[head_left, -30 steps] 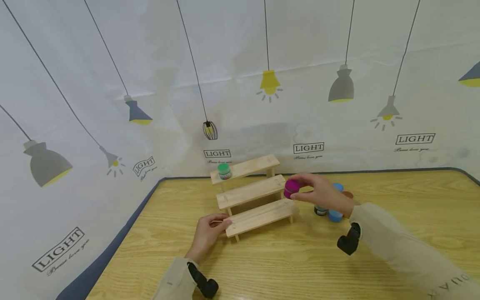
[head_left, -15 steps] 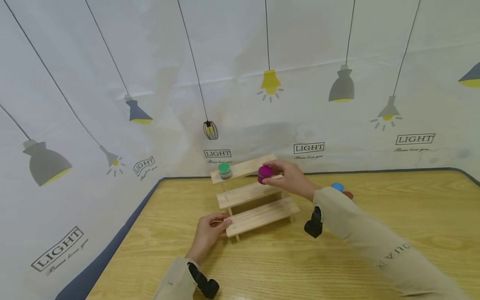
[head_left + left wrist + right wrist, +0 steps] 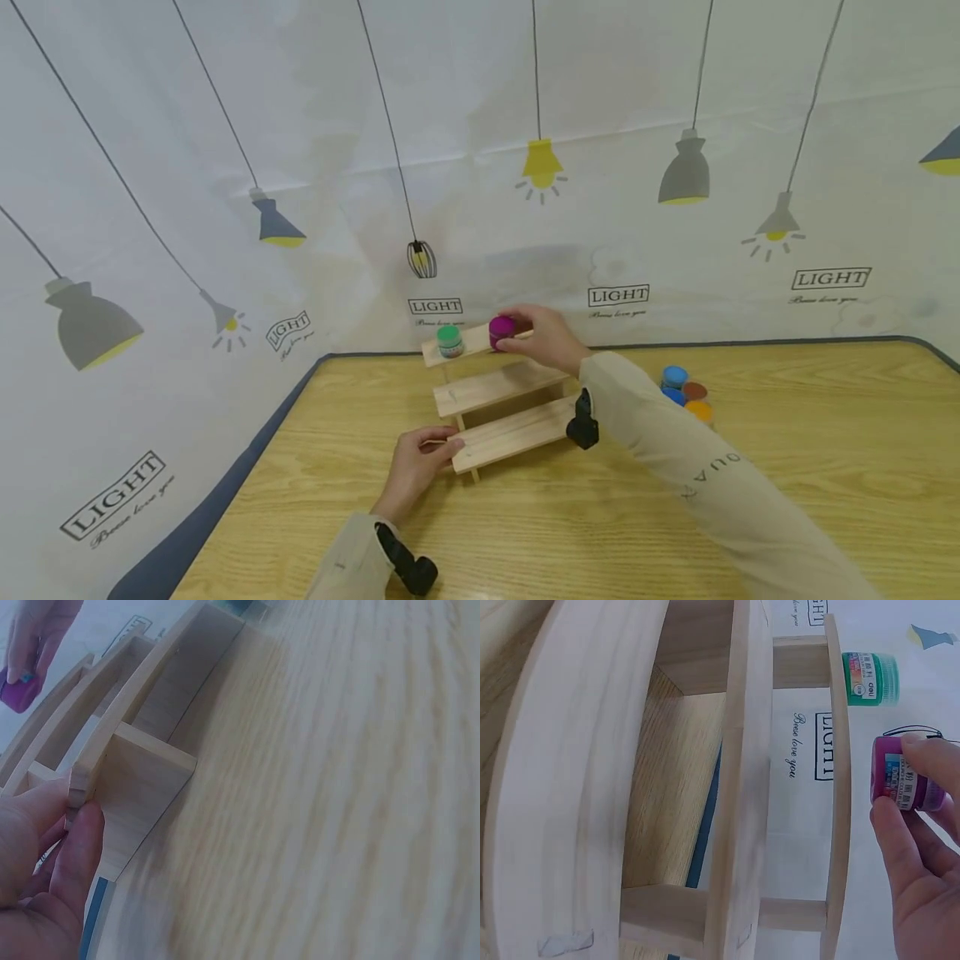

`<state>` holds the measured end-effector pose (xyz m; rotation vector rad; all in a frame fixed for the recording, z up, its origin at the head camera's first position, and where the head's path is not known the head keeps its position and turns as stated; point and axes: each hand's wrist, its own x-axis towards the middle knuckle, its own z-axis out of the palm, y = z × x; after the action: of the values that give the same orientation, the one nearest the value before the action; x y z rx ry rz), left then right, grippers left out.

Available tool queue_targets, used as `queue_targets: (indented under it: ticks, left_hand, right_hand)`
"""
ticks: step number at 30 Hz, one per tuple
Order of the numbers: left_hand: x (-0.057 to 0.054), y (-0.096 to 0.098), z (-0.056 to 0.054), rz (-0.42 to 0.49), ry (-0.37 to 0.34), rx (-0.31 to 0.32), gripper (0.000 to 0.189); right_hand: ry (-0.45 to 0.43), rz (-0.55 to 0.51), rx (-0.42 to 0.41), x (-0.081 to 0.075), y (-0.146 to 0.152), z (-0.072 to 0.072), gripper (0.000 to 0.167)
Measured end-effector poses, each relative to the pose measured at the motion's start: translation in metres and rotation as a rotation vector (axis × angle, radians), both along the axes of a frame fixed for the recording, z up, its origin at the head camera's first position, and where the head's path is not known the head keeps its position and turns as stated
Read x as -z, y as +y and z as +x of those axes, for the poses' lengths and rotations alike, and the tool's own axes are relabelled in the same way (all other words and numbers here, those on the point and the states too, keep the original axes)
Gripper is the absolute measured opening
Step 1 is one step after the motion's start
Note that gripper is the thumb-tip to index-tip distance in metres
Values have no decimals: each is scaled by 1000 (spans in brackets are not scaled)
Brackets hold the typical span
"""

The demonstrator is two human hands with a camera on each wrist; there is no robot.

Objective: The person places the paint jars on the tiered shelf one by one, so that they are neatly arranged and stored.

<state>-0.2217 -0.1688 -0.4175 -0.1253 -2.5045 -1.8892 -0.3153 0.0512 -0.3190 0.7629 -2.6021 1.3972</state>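
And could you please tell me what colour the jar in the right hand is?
The jar is magenta-purple; the right wrist view shows it best.

The nearest board (image 3: 112, 724) of a three-tiered wooden rack (image 3: 146, 763) is pinched at its end between the thumb and fingers of the left hand (image 3: 37, 915), at the near left. At the far left, a small purple container (image 3: 19, 696) is gripped by the right hand (image 3: 37, 630). The right side is filled by a wood-grain tabletop (image 3: 322, 795). A teal object (image 3: 236, 605), too cropped to be identified, is shown beyond the rack's far end. Behind the rack, a pale wall (image 3: 91, 637) is marked with boxed lettering, partly hidden.
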Motion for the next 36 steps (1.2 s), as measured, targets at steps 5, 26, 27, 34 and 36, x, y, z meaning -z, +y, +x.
queue_targets:
  ticks: [5,26,27,34,36]
  left_hand:
    - [1,0,0,1,-5,-2,28]
    - [10,-4,-5,30,-5,8,31]
    - [10,-4,-5,29,-7,8,32]
    - [10,-3,-5,19,-12,-12,30]
    - [11,-2,-6,18,-12,-23,29]
  right_hand:
    - [3,11,9,-1,-9,-7,48]
    - [-54,-49,52,12,-26,-14,45]
    - [-54,-49,56,12,-26,-14,45]
    - [-52,-47,84,13,-28,-13,44]
    - [-51,-52,87,13,-28,-12,44]
